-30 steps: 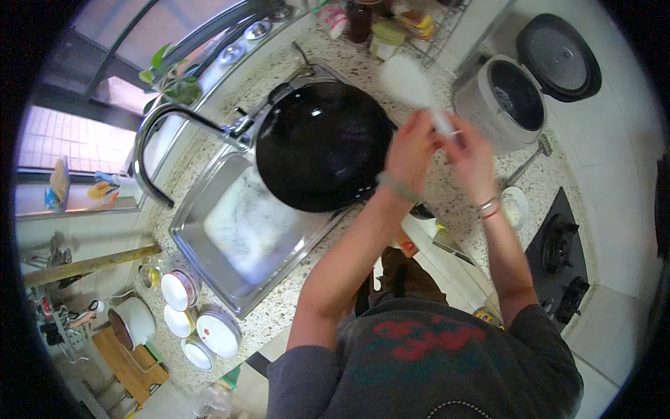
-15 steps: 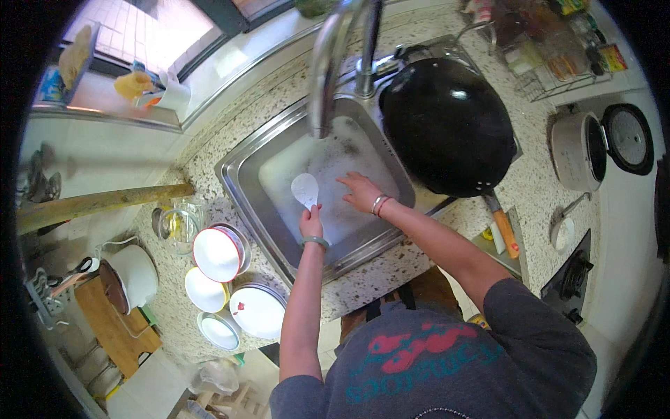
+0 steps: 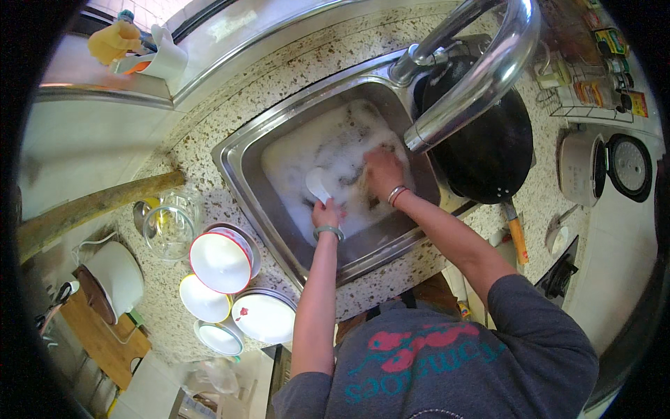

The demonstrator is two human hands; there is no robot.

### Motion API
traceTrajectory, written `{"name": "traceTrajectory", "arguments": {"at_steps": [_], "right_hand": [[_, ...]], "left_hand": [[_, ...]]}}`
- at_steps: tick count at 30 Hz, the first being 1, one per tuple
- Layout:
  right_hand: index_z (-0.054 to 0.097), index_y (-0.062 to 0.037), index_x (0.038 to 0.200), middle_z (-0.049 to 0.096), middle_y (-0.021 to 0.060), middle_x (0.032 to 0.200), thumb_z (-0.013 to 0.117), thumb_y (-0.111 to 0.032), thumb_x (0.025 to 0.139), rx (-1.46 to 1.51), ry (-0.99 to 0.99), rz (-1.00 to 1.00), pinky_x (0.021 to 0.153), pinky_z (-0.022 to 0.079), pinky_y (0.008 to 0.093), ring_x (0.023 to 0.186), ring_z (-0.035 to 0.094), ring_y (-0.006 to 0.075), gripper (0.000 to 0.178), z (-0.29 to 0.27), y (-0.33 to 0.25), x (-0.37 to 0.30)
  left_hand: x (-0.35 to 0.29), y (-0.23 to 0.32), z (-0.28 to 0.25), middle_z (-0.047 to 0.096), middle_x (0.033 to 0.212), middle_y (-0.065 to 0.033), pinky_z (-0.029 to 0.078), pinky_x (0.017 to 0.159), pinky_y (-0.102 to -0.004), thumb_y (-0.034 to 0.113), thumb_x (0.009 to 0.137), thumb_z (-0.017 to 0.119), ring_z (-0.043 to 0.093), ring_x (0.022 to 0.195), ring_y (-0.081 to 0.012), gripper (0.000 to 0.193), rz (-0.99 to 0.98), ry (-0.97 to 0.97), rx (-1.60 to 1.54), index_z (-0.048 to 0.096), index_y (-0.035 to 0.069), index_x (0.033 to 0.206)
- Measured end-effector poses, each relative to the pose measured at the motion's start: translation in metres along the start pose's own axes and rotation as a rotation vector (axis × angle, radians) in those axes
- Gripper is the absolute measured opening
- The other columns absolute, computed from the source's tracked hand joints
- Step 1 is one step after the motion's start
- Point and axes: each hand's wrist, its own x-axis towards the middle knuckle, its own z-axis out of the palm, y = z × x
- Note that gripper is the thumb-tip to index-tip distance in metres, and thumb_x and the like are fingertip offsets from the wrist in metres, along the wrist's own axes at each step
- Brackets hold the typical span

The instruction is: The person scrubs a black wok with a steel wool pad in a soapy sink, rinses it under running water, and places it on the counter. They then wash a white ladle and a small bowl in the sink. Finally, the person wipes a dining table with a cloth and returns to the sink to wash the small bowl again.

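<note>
Left hand (image 3: 328, 212) closed round the handle of a white paddle (image 3: 317, 183), blade pointing to 11 o'clock, low over the suds (image 3: 300, 150). Right hand (image 3: 384, 172) at 2 o'clock from it, blurred, fingers partly sunk in foam; can't tell how far open or whether it has hold of anything. Looks like wet work in the suds; best done with a firm grip low on the handle, since foam probably makes it slick, blade turned so both faces get reached, right fingers feeling along for anything hidden. All this sits inside the steel sink (image 3: 366, 246). Clock from sink centre: tap (image 3: 481, 101) at 2, arching over the dark wok (image 3: 492, 150) at 3. Speckled worktop (image 3: 300, 70) runs around: bowls (image 3: 220, 262) at 8, plates (image 3: 264, 318) at 7, glass jar (image 3: 169, 230) between 8 and 9. Further out, rice cooker (image 3: 579, 167) at 3, lid up; hob (image 3: 560, 269) at 4; white pot (image 3: 120, 276) at 8.
</note>
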Motion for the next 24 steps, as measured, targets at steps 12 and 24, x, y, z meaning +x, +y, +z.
{"name": "traceTrajectory", "arguments": {"at_steps": [12, 24], "right_hand": [[0.065, -0.0045, 0.092, 0.059, 0.0153, 0.102, 0.066, -0.033, 0.076, 0.993, -0.172, -0.171, 0.076, 0.048, 0.0360, 0.093, 0.059, 0.0280, 0.033, -0.041, -0.044, -0.033], [0.054, -0.0059, 0.092, 0.057, 0.0154, 0.091, 0.063, -0.030, 0.079, 0.631, 0.107, -0.093, 0.069, 0.048, 0.0414, 0.085, 0.057, 0.0351, 0.029, 0.078, -0.020, 0.043]], "left_hand": [[-0.038, 0.026, 0.005, 0.049, 0.059, -0.0012, 0.031, 0.033, -0.0271, 0.012, 0.088, 0.050, 0.042, 0.038, -0.0094, 0.011, -0.091, -0.353, -0.099, 0.054, 0.008, 0.097], [-0.091, 0.034, -0.016, 0.041, 0.060, 0.0036, 0.023, 0.034, -0.0199, 0.014, 0.091, 0.051, 0.034, 0.042, -0.0046, 0.010, -0.255, -0.452, -0.121, 0.044, 0.015, 0.098]]}}
